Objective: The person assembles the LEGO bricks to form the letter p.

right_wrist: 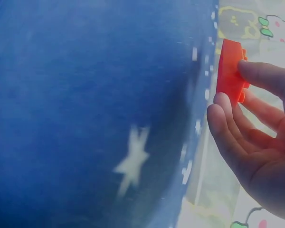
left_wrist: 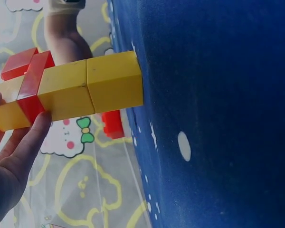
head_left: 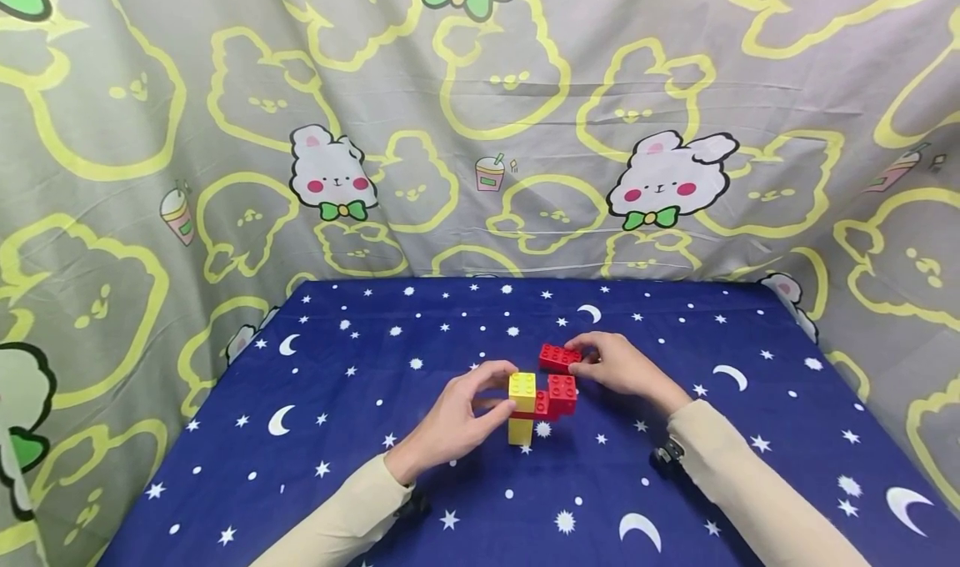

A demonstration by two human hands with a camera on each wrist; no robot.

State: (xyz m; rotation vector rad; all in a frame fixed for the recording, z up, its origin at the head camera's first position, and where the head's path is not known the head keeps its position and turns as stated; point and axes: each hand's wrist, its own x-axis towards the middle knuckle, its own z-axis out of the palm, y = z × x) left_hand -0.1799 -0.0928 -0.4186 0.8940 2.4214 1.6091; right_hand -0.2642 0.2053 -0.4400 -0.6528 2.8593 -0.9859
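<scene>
A toy brick tower stands upright on the table, with stacked yellow bricks at its base. Across them lies a long red brick, which carries a yellow brick at one end and a smaller red brick at the other. My left hand holds the tower near its top, thumb and fingers on opposite sides. Behind the tower, my right hand pinches a loose red brick between thumb and fingers. In the head view this red brick appears studs up, close to the tabletop.
A dark blue cloth with white stars and moons covers the table. Behind it and along the sides hangs a grey curtain with cartoon animals. A small dark device sits at the right wrist.
</scene>
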